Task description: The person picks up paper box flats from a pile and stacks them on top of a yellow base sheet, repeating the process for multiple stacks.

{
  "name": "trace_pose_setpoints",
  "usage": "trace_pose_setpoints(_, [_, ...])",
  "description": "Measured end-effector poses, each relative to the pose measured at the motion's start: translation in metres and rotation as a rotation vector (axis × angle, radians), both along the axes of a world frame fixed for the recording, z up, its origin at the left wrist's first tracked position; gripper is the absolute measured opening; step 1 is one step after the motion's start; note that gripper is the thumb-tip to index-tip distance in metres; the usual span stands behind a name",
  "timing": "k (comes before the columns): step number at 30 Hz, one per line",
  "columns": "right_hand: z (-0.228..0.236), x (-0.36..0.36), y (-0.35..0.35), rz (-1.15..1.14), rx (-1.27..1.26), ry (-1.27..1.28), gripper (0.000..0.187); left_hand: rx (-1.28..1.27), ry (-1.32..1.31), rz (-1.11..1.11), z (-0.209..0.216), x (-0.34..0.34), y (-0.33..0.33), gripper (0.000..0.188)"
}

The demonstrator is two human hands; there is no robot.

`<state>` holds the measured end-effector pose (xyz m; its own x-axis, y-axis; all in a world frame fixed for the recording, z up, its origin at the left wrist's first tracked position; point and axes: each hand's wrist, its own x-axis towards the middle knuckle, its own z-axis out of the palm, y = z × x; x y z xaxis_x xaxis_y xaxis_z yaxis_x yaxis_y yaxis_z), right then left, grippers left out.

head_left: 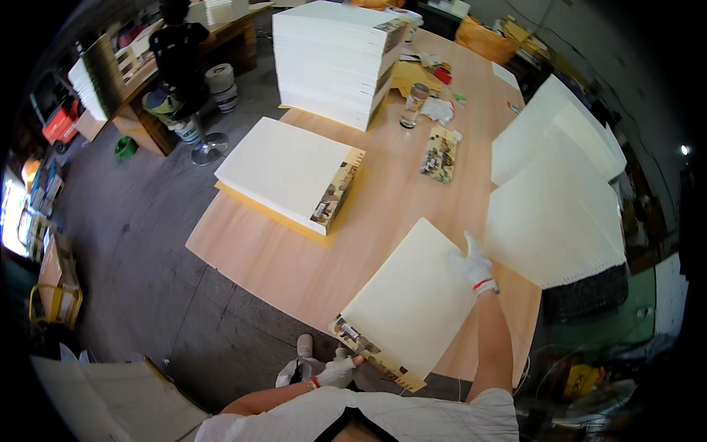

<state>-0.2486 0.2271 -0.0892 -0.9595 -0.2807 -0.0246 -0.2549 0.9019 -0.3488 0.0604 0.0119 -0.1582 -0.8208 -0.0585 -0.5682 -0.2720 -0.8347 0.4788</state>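
A large cream-white sheet (pixel 412 295) lies slantwise near the table's front edge. A printed brown strip (pixel 375 353) with small tabs runs along its near edge, which reaches the table's rim. My right hand (pixel 477 269), in a white glove with a red cuff band, rests at the sheet's right edge with thumb and fingers apart. My left hand (pixel 337 371), gloved alike with a bare fingertip showing, is just below the sheet's near left corner. Its thumb and a finger stand apart, the other fingers are partly hidden, and it appears to hold nothing.
A low stack of similar sheets (pixel 287 173) lies on the left of the table (pixel 294 272), with a taller stack (pixel 324 62) behind it. Fanned white sheets (pixel 556 214) stand at the right. A glass jar (pixel 414 105) and patterned phone-shaped object (pixel 440 153) lie between. A person (pixel 177 55) works far left.
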Motion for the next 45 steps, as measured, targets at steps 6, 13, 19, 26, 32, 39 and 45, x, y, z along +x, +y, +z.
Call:
trace_pose_setpoints(6, [-0.065,-0.052,0.065,-0.004,-0.147,-0.574,0.068,-0.131,-0.301,-0.079,-0.05,-0.005,0.027,0.06])
trace_pose_setpoints(13, [-0.038,0.056,0.097,-0.185,0.077,-0.53,0.053,-0.72,-0.174,-0.51,-0.006,-0.027,-0.047,0.084])
trace_pose_setpoints(19, [-0.07,0.213,0.1,-0.434,0.035,-0.433,0.055,-0.494,0.036,-0.611,-0.01,-0.078,-0.114,0.044])
trace_pose_setpoints(26, [-0.095,0.337,0.037,-0.888,-1.249,-0.444,0.053,-0.267,-0.104,-0.794,-0.024,-0.118,-0.139,0.031])
trace_pose_setpoints(32, [-0.052,0.319,0.031,-0.62,-1.394,-0.286,0.058,-0.273,0.218,-0.747,0.037,-0.129,-0.146,0.056])
trace_pose_setpoints(39, [-0.004,0.24,0.069,-0.157,-1.022,-0.121,0.044,-0.435,0.71,-0.617,0.107,-0.129,-0.167,0.085])
trace_pose_setpoints(45, [-0.024,0.183,0.082,0.231,-0.244,0.057,0.05,-0.814,0.671,-0.564,0.054,-0.107,-0.183,0.075])
